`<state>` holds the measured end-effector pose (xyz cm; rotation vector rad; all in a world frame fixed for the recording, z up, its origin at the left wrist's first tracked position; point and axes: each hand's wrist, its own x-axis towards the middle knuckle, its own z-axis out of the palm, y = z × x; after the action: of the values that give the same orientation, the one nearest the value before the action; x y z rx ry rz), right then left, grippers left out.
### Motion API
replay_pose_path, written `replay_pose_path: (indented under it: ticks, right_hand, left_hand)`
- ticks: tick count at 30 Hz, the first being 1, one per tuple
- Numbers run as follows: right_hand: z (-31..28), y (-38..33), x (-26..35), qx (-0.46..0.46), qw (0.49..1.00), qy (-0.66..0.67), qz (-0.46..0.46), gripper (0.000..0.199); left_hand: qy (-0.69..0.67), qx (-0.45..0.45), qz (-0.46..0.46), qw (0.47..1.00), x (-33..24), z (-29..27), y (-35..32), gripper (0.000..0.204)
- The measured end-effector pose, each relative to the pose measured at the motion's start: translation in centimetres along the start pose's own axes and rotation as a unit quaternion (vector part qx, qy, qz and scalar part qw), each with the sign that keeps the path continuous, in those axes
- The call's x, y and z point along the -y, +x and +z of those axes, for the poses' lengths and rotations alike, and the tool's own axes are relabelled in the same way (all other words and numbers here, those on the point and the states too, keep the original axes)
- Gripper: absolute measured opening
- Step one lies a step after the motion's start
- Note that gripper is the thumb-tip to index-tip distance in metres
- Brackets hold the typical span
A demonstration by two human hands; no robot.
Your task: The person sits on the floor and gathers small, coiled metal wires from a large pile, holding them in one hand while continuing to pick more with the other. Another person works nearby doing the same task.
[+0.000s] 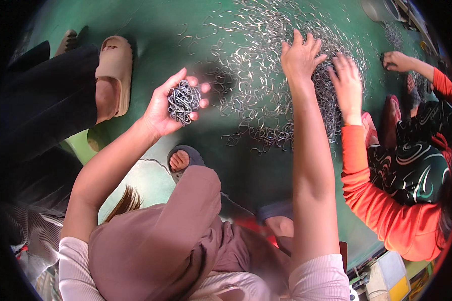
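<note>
A clump of small curved metal hooks [184, 102] rests in my left hand [160, 109], palm up with the fingers curled round it. It is held above the green floor, left of a wide spread of the same bent wire hooks [258, 75]. My right hand [301, 59] reaches over the denser part of that spread, palm down and fingers apart. Whether its fingertips touch the hooks I cannot tell. Close by on its right, a co-worker's hand [347, 85] in an orange sleeve also lies over the heap.
Another hand [400, 61] with a red sleeve is at the far right, near a smaller scatter of hooks [394, 36]. A metal bowl [379, 9] stands at the top right. On the left are a person's dark-trousered legs [45, 95] and a beige slipper [116, 70].
</note>
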<state>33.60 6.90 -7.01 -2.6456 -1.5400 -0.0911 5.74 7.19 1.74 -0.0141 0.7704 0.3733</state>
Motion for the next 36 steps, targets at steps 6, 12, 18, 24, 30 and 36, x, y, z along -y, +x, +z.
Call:
replay_pose_path:
  ticks: [6,12,18,24,30,36]
  right_hand:
    - [-2.2,-2.9,7.7,0.139,0.922,0.28,-0.227,0.006]
    - [-2.0,-1.5,9.3,0.194,0.913,0.274,-0.233,0.007]
    - [-1.6,-3.1,7.6,0.189,0.916,0.277,-0.221,0.004]
    - [-1.9,-5.9,9.3,0.199,0.908,0.241,-0.279,0.006]
    - [-1.7,-6.4,10.1,0.181,0.916,0.103,-0.343,0.012]
    - [-2.2,-6.3,9.9,0.169,0.916,0.165,-0.324,0.016]
  left_hand:
    - [-0.004,-0.012,0.022,1.0,-0.7,-2.3,-1.6,0.033]
    - [-0.013,-0.016,0.042,0.999,-0.9,-3.6,-3.3,0.033]
    - [-0.022,-0.048,0.031,0.998,-0.6,-6.9,-4.3,0.033]
    - [-0.019,-0.051,0.041,0.998,-1.0,-8.3,-4.5,0.031]
    - [-0.026,-0.032,0.049,0.998,-1.3,-8.6,-4.3,0.03]
    - [0.0,-0.066,0.047,0.997,-0.8,-7.9,-4.6,0.031]
